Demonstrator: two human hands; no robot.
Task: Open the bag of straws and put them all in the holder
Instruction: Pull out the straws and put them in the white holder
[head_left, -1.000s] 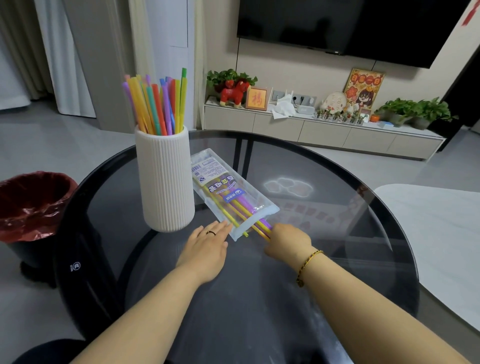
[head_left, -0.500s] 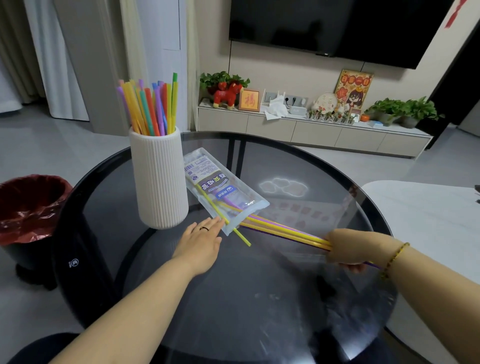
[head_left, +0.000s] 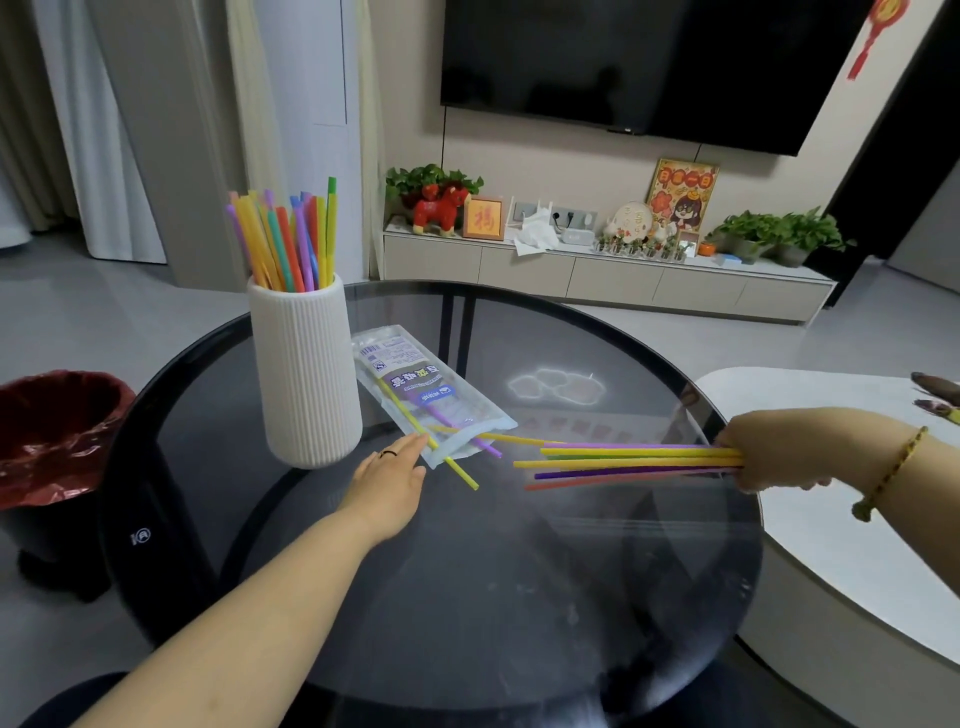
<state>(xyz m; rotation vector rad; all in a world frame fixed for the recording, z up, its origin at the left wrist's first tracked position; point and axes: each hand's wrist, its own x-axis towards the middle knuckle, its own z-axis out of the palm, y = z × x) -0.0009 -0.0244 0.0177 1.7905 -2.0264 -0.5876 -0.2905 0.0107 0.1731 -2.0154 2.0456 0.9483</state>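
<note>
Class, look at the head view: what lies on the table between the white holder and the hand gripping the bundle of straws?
The straw bag, and the left hand pressing its open end.

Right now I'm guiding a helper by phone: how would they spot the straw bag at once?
On the round dark glass table, find the tall white ribbed holder full of coloured straws. Flat on the glass just right of it lies the bag, its near corner pinned by the left hand. It alone is clear plastic with a printed label, a few straws poking out.
</note>
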